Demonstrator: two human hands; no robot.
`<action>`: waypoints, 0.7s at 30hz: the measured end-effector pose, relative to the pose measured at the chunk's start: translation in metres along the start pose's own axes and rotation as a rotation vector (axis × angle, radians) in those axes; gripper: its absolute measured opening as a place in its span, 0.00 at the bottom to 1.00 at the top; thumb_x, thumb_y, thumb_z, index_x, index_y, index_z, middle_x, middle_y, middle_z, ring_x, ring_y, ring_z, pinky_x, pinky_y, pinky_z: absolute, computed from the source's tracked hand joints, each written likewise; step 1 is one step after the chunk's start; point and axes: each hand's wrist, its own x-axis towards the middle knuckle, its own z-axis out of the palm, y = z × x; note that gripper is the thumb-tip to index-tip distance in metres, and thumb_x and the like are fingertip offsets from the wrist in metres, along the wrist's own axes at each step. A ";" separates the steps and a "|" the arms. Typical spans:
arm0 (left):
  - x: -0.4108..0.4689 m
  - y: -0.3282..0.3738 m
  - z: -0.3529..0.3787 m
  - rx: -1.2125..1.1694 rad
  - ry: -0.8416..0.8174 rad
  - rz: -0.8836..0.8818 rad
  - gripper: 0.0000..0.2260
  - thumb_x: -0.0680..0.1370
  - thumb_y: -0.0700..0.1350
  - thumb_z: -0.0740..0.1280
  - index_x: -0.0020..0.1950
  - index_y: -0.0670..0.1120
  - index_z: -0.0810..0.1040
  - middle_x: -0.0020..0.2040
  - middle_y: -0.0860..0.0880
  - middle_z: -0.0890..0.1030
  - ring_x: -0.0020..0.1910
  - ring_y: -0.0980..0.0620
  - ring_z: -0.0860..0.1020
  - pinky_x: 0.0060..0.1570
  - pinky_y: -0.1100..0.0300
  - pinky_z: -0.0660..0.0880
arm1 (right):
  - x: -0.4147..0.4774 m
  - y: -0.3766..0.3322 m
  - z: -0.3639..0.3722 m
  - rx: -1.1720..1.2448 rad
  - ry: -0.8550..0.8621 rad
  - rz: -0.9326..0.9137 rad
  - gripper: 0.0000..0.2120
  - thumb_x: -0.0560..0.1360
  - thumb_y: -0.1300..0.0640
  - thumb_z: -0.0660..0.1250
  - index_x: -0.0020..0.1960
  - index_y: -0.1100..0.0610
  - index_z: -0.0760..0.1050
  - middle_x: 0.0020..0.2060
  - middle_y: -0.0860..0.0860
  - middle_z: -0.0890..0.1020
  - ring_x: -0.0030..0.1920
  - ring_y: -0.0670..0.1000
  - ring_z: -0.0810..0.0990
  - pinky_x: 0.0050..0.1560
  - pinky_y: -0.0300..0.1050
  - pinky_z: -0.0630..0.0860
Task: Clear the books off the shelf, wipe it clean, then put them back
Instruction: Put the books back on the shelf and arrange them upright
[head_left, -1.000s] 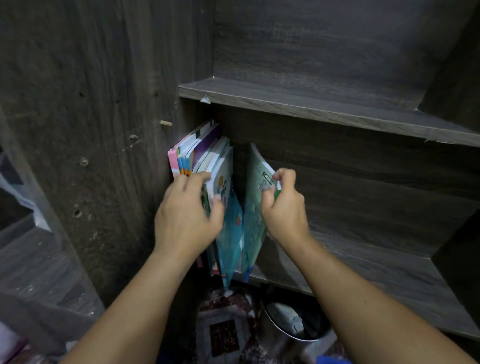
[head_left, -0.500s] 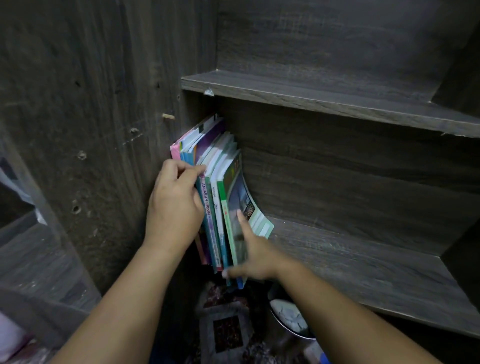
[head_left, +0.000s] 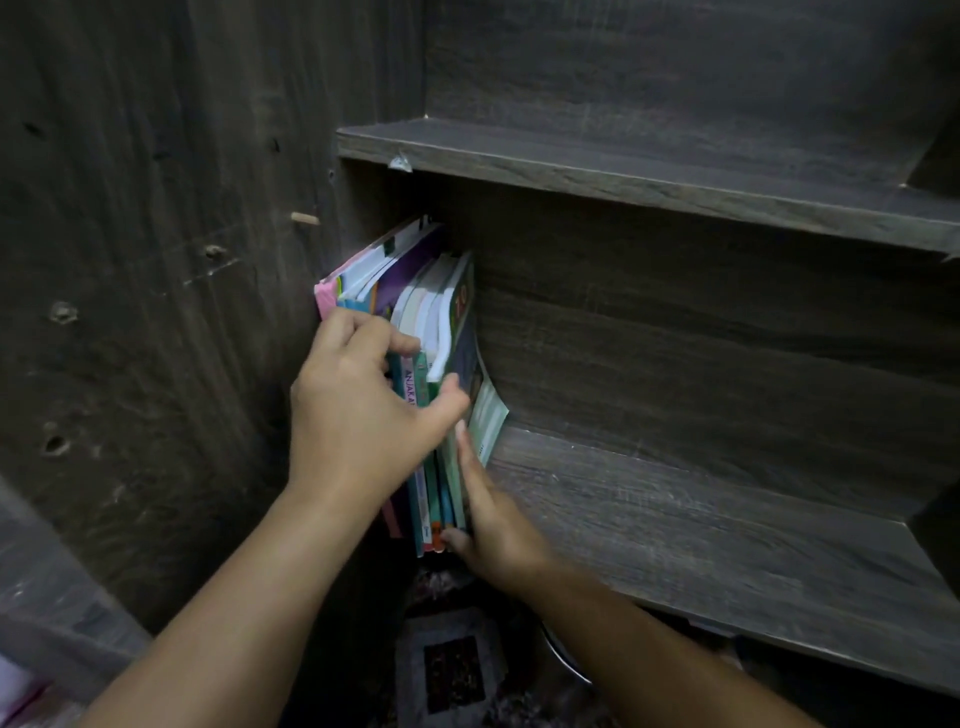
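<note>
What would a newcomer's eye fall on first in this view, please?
The bright row of thin colourful paperback books catches the eye, standing at the left end of the dark grey wooden shelf. The left hand grips their spines with curled fingers, while the right hand presses flat against the outermost green cover.

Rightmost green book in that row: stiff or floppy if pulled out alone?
Probably floppy: the green book is thin and its cover bows outward at the bottom where the right hand presses it. Likely light. It may slump on the shelf without the other books the left hand grips.
</note>
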 end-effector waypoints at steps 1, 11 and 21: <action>0.000 0.000 0.000 -0.010 0.007 0.023 0.14 0.63 0.46 0.78 0.44 0.44 0.80 0.44 0.50 0.74 0.35 0.57 0.74 0.40 0.66 0.75 | -0.001 0.003 0.000 0.007 0.006 -0.025 0.57 0.73 0.63 0.71 0.71 0.33 0.27 0.78 0.46 0.47 0.77 0.45 0.50 0.75 0.50 0.58; -0.005 -0.009 -0.011 0.153 -0.008 0.038 0.32 0.65 0.52 0.78 0.65 0.41 0.74 0.59 0.43 0.69 0.59 0.47 0.72 0.62 0.53 0.72 | 0.025 0.030 -0.004 0.076 -0.212 0.291 0.76 0.47 0.37 0.82 0.65 0.32 0.20 0.78 0.44 0.39 0.77 0.47 0.38 0.76 0.56 0.52; -0.031 -0.048 0.004 0.116 0.006 0.219 0.26 0.78 0.37 0.62 0.74 0.32 0.59 0.76 0.36 0.57 0.77 0.47 0.57 0.74 0.58 0.56 | 0.052 0.039 0.021 0.072 -0.056 0.115 0.78 0.47 0.35 0.82 0.71 0.40 0.21 0.78 0.45 0.44 0.77 0.45 0.44 0.76 0.51 0.54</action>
